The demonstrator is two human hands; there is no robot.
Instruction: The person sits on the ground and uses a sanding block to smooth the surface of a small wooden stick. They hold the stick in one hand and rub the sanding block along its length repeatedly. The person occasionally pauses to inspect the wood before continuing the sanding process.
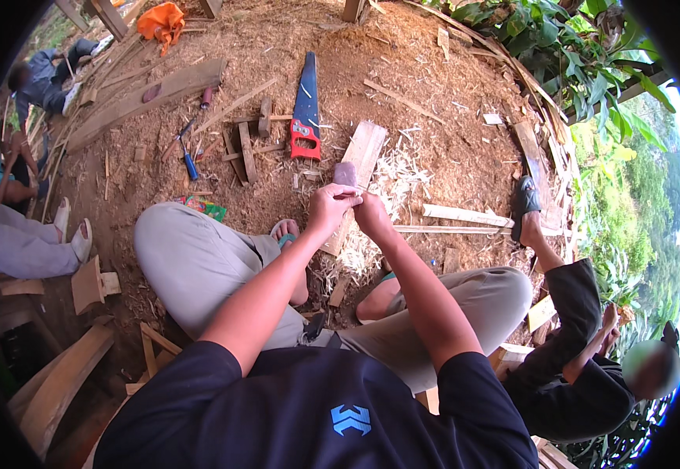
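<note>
A wooden plank (366,145) lies on the ground ahead of me between my feet. On it rests a flat purplish-grey block (345,173), which looks like a whetstone. Just below that block, my left hand (331,209) and my right hand (372,215) meet over the plank with their fingers pinched together. Something small and pale shows between the fingertips, too small to make out. Beyond the plank lies a handsaw (306,105) with a red handle and a dark blue blade. Curled wood shavings (397,181) are heaped right of the plank.
Left of the saw lie wooden pieces (247,152), a blue-handled tool (191,166) and a red-handled tool (206,97). Long wooden strips (465,216) lie at right. One person (582,352) sits at right; others sit at left. An orange cloth or bag (162,25) lies far left.
</note>
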